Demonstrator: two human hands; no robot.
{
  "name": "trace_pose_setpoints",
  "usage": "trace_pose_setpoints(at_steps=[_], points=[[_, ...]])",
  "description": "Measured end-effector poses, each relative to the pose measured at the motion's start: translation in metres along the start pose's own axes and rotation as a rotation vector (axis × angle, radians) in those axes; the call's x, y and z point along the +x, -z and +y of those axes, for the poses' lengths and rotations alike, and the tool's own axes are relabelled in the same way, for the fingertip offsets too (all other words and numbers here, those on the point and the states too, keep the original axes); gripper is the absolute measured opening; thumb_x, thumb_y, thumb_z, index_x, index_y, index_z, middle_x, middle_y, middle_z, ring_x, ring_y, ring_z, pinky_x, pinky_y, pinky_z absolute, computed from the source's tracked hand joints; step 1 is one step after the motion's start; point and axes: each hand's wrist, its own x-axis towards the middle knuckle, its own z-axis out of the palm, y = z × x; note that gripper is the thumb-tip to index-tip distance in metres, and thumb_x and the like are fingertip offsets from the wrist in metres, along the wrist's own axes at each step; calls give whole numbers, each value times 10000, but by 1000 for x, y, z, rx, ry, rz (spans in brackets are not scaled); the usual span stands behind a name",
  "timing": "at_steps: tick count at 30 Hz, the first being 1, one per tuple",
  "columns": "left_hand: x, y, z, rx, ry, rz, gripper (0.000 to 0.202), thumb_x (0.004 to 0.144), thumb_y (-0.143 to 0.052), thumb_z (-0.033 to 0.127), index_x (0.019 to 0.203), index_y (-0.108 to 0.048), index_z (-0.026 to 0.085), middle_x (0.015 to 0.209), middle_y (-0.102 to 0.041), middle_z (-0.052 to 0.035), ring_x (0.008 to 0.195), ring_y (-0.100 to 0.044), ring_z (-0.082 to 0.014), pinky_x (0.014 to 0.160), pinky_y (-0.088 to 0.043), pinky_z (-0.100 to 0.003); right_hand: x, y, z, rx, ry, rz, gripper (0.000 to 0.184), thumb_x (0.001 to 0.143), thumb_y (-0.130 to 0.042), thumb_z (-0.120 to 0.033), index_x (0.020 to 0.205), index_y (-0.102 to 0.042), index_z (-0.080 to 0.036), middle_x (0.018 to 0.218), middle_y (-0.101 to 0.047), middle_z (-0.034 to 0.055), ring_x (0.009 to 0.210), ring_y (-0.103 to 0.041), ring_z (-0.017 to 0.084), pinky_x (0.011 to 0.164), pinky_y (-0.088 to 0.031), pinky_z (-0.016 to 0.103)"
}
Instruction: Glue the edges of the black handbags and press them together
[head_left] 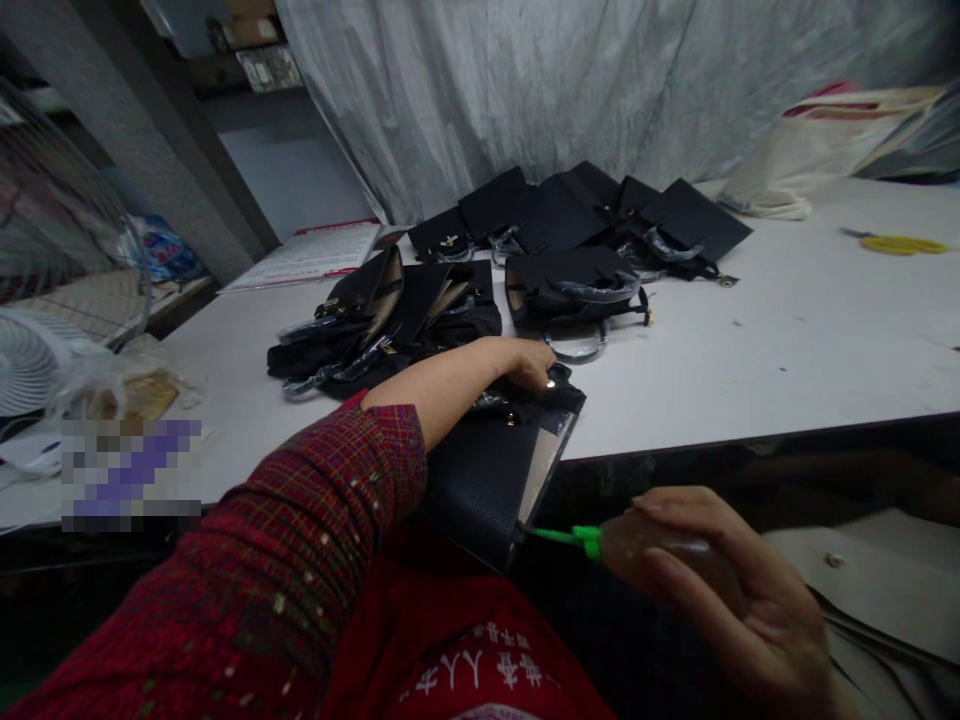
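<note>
A black handbag (480, 480) hangs half over the near edge of the white table (787, 350). My left hand (529, 362) rests on its top with fingers curled over the bag's upper edge near a gold clasp. My right hand (720, 590) is closed around a clear squeeze bottle with a green nozzle (570, 538). The nozzle tip touches the lower corner of the bag's open side panel.
Several black handbags with plastic-wrapped handles lie in piles at mid table (375, 315) and further back (585, 225). Yellow scissors (900, 243) lie at the far right. A fan (45, 300) stands at the left. A grey sheet hangs behind.
</note>
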Motion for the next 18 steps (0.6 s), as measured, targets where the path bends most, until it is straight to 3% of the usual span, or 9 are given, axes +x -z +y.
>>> trace_pose_setpoints(at_steps=[7, 9, 14, 18], points=[[0, 0, 1, -8, 6, -7, 348, 638, -626, 319, 914, -683, 116, 864, -686, -91, 764, -593, -204, 686, -466, -287, 29, -1, 25, -154, 1, 259, 237, 804, -651, -255, 1034, -607, -224, 998, -606, 66, 917, -594, 247, 807, -480, 403], [-2, 0, 1, -11, 8, -1, 343, 634, -631, 312, 913, -686, 121, 861, -687, -86, 779, -595, -208, 707, -466, -289, 32, 1, 26, -165, 5, 244, 235, 800, -656, -268, 1025, -606, -224, 995, -606, 62, 913, -596, 244, 811, -483, 399], [-4, 0, 2, -1, -4, 11, 363, 652, -613, 310, 942, -678, 103, 916, -678, -106, 779, -595, -214, 718, -464, -306, 16, 3, 10, -38, -85, 1, 213, 824, -622, -300, 1028, -608, -238, 996, -626, 54, 854, -623, 222, 708, -522, 324], [-4, -2, 1, 2, -18, 22, 341, 664, -600, 306, 920, -674, 93, 880, -671, -97, 748, -578, -194, 676, -448, -288, -2, -2, -3, -42, -107, 30, 224, 835, -610, -301, 1053, -598, -246, 1022, -618, 60, 889, -613, 231, 751, -518, 341]])
